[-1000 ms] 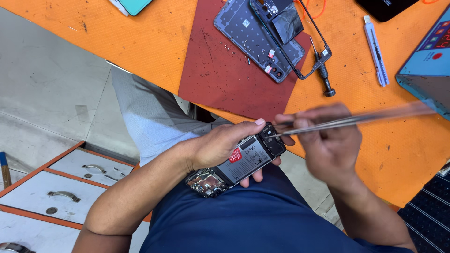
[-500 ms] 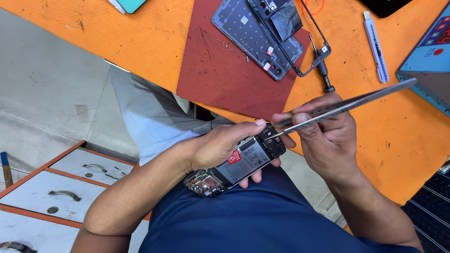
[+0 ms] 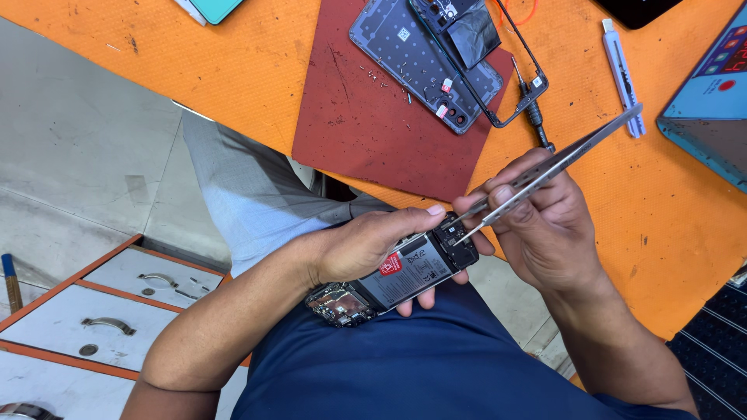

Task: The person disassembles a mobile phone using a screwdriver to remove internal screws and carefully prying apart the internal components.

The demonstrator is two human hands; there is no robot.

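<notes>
My left hand (image 3: 366, 245) grips an opened phone (image 3: 397, 278) with its back cover off, so the battery and circuit boards show. It is held above my lap, just off the edge of the orange table (image 3: 233, 70). My right hand (image 3: 545, 222) pinches a pair of metal tweezers (image 3: 556, 167). Their tips touch the upper end of the phone near the small board, and their long handle sticks up to the right.
A dark red mat (image 3: 366, 117) on the table carries a grey back cover (image 3: 424, 58), a black frame (image 3: 506, 78) and loose screws. A screwdriver (image 3: 533, 113), a white pen-like tool (image 3: 621, 74) and a blue device (image 3: 712, 101) lie at the right. White drawers (image 3: 101, 311) stand lower left.
The tweezers were blurred and nearly level a second ago; they now sit steady, tilted up to the right, with tips on the phone's upper end. My left hand holds still.
</notes>
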